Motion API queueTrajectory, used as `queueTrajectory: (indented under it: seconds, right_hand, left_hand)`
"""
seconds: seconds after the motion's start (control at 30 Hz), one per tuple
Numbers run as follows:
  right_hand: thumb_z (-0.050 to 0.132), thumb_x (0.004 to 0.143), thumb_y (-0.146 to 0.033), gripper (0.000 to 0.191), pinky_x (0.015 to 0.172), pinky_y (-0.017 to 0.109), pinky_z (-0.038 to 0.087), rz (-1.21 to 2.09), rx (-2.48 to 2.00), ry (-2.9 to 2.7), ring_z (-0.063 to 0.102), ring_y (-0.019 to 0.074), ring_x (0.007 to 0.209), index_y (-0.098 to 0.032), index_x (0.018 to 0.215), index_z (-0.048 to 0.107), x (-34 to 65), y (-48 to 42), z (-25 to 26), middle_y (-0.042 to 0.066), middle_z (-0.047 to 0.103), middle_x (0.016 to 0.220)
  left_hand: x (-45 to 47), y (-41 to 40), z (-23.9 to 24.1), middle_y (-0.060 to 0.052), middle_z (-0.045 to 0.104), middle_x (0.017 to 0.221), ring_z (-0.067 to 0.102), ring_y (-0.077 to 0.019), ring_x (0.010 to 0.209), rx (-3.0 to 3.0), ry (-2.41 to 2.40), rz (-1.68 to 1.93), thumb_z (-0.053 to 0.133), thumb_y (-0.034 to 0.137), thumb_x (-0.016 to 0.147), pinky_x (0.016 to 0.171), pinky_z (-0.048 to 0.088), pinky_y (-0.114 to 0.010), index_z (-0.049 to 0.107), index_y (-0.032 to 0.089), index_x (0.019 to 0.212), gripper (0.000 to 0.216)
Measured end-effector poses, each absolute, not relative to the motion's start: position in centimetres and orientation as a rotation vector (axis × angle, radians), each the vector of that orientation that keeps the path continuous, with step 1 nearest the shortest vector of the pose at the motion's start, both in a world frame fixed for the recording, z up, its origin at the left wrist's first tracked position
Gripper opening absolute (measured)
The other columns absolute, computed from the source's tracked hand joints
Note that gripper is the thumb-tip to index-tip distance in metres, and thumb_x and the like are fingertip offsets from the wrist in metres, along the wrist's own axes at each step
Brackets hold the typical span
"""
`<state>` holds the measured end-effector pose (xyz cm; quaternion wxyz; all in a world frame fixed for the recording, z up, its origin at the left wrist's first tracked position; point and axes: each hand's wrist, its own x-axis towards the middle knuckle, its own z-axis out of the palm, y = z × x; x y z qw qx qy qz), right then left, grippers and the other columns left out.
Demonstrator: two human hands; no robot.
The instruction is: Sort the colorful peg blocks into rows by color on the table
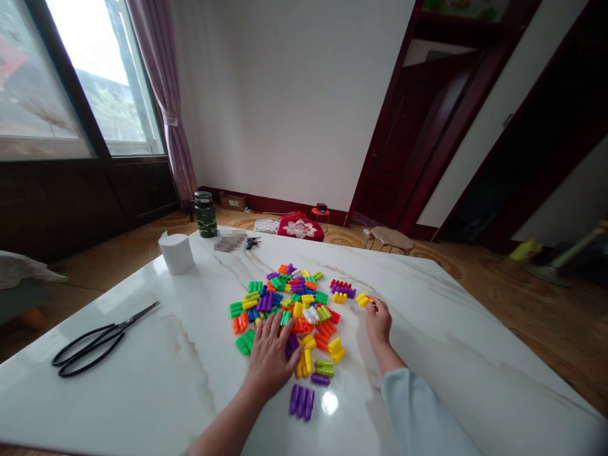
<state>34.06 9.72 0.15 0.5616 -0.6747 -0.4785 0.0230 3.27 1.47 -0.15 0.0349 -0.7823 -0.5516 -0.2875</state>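
A heap of colourful plastic building blocks lies on the white marbled table. My left hand rests over the near left side of the heap, its fingers spread across the pieces and partly hiding them. To the right of the heap, my right hand pinches a yellow block between thumb and fingers. Just left of that hand sit a row of red blocks, a purple row and a yellow block. Nearest me lies a separate purple block.
Black-handled scissors lie at the left of the table. Towards the far left corner stand a white paper roll and a dark green bottle, with keys nearby. A round stool stands beyond the far edge.
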Motion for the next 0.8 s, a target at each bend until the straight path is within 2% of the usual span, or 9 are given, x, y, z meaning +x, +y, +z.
queueTrajectory:
  seconds: [0.17, 0.47, 0.8]
  right_hand:
    - [0.042, 0.072, -0.029, 0.034, 0.085, 0.039, 0.049, 0.067, -1.637, -1.228, 0.063, 0.025, 0.089, -0.016, 0.087, 0.07, 35.3, 10.4, -1.1, 0.013, 0.072, 0.094]
    - [0.04, 0.078, -0.026, 0.034, 0.078, 0.032, 0.048, 0.068, -1.725, -1.296, 0.064, 0.0212, 0.087, -0.019, 0.096, 0.069, 34.1, 12.0, -1.6, 0.009, 0.072, 0.1]
    - [0.039, 0.079, -0.026, 0.036, 0.08, 0.033, 0.049, 0.043, -1.733, -1.305, 0.064, 0.0223, 0.091, -0.02, 0.098, 0.069, 33.6, 12.4, -1.5, 0.009, 0.072, 0.104]
  left_hand:
    - [3.2, 1.5, -0.2, -0.01, 0.042, 0.15, 0.037, -0.0326, 0.138, -2.404, -1.683, -0.865, 0.056, 0.044, 0.086, 0.115, 0.026, -0.054, 0.049, 0.028, 0.141, 0.057]
    - [3.1, 1.6, -0.1, -0.01, 0.044, 0.149, 0.038, -0.0325, 0.138, -2.407, -1.679, -0.833, 0.054, 0.046, 0.087, 0.115, 0.027, -0.055, 0.048, 0.028, 0.141, 0.057]
    - [3.1, 1.6, -0.4, -0.008, 0.042, 0.151, 0.038, -0.0325, 0.137, -2.402, -1.685, -0.858, 0.056, 0.045, 0.086, 0.115, 0.026, -0.054, 0.048, 0.029, 0.141, 0.058]
